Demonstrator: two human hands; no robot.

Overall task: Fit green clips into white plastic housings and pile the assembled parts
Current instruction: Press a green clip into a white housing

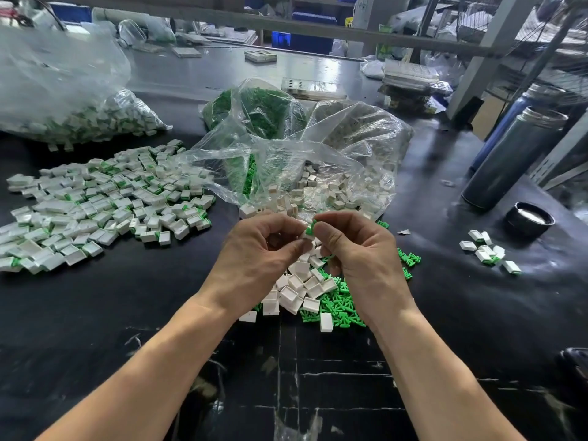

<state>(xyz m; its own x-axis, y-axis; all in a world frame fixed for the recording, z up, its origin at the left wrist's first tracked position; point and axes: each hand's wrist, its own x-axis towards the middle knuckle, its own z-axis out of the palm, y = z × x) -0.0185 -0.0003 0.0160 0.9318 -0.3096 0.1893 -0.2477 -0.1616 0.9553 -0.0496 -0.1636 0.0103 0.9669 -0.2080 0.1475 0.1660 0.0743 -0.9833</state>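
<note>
Both forearms reach up from the bottom edge over the black table (95, 313), and I watch the two hands meet above a loose heap of parts. On my screen the left hand (254, 249) has its fingers curled, pinching a white housing (308, 239) against the thumb. Facing it, the right hand (353, 246) pinches a green clip (313, 225) between thumb and forefinger, and the clip's lower end touches the top of that housing. How far it sits in I cannot tell.

Under the hands lies the heap of empty housings (300, 289) mixed with loose clips (343, 310). Left of the hands, well apart, spreads the pile of finished parts (101, 202), white with green showing at the edges. Behind the hands an open clear bag (318, 160) holds more white housings, with a bag of clips (254, 106) just behind it. Far left sits a bag of finished parts (79, 116). On the right I see a small cluster of parts (488, 251), a black cap (529, 219) and a steel flask (515, 157).
</note>
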